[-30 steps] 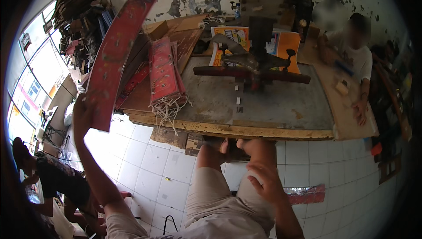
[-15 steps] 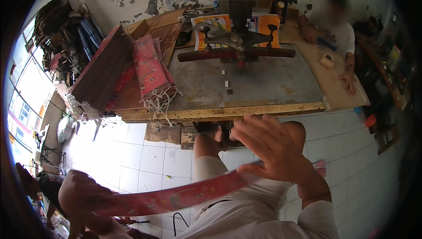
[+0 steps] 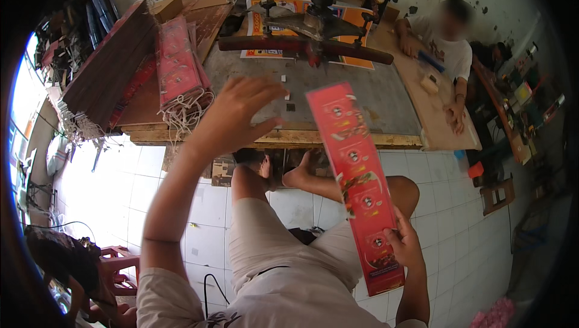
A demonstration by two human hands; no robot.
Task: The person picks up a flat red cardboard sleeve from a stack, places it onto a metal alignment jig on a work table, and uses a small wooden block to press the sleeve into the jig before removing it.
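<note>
My right hand (image 3: 405,242) pinches the edge of a long red printed strip (image 3: 357,174) near its lower end, thumb on top. The strip looks flat and stands tilted, its upper end overlapping the front of the worktable. My left hand (image 3: 246,111) is raised over the table's front edge, fingers stretched out and holding nothing. Left of that hand lies a bundle of red printed pieces (image 3: 177,66) with white cords hanging off its near end. On the grey metal plate (image 3: 253,78) sit a few small pale blocks (image 3: 287,96).
A metal press with a long dark crossbar (image 3: 304,46) stands over the plate. A tall stack of brown-edged pieces (image 3: 108,69) leans at the left. Opposite right, a co-worker (image 3: 453,44) sits with forearms on the table. A red stool (image 3: 117,268) stands low at the left.
The red strip has swung from lying across my lap to upright at my right, held by my right hand. My left hand has moved up and forward over the table edge.
</note>
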